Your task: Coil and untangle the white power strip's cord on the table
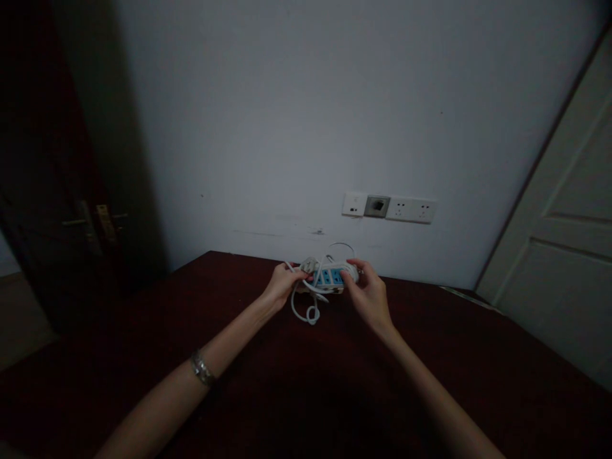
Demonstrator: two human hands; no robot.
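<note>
Wall: pale grey-white, dimly lit, filling the background, with a few scuffs low down behind the bench.
Bench top: dark red-brown, wide, its far edge running along the wall's foot; much of the near part is lost in shadow.
Dark door: at the far left, deep reddish, with a lever handle beside a brass-coloured lock plate.
Pale door: at the far right, panelled, leaning across the view.
Wall plates: a row above and to the right of the hands, white ones with socket holes and one grey-framed plate with a dark middle.
Power strip: between the two hands, near the bench's far edge, blue socket face turned to the viewer; whether it rests on the bench or is held just above cannot be told.
Right hand: clamped on the strip's right end, thumb at the front, fingers at the top and far side.
Left hand: thumb and fingers closed on the strip's left end.
White cord: bunched round the strip, with a small loop hanging in front and a thin arc above.
Bracelet: silvery, on the left forearm.
</note>
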